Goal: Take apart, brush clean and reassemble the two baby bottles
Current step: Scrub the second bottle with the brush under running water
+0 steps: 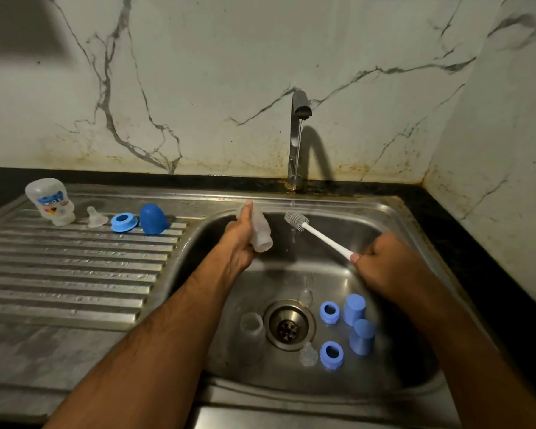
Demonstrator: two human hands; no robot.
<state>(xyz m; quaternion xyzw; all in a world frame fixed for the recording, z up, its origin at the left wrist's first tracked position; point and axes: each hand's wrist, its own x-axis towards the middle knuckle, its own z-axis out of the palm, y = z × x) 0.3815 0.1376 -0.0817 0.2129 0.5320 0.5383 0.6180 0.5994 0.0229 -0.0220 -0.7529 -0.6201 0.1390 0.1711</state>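
**Bottle body held beside the stream, brush under the tap: slip and mix-up risks**

Far left, on the ribbed steel draining board (75, 267), I note one set laid out in a row: a printed translucent plastic bottle standing mouth down (50, 202), a clear silicone teat (95, 217), a blue screw ring (123, 222) and a dark blue domed cap (152, 218).

My left hand (241, 239) is wrapped round a clear plastic bottle body (259, 230), held tilted over the stainless steel sink basin (393, 218), its mouth pointing down and towards me. A thin stream falls from the chrome tap (297, 134).

My right hand (390, 264) grips the white handle of a grey-bristled bottle brush (310, 226); the head sits in or just beside the stream, apart from the bottle.

On the basin floor lie a clear cylinder (252, 324) left of the drain (288, 326), two pale blue rings (330, 312), two pale blue caps (354, 309) and a clear teat (308, 354).

Risks, in my judgement: wet plastic could slip from the left hand and strike the loose parts; the teat lies near the drain, where running water could shift it; similar rings and caps invite mismatching at reassembly.
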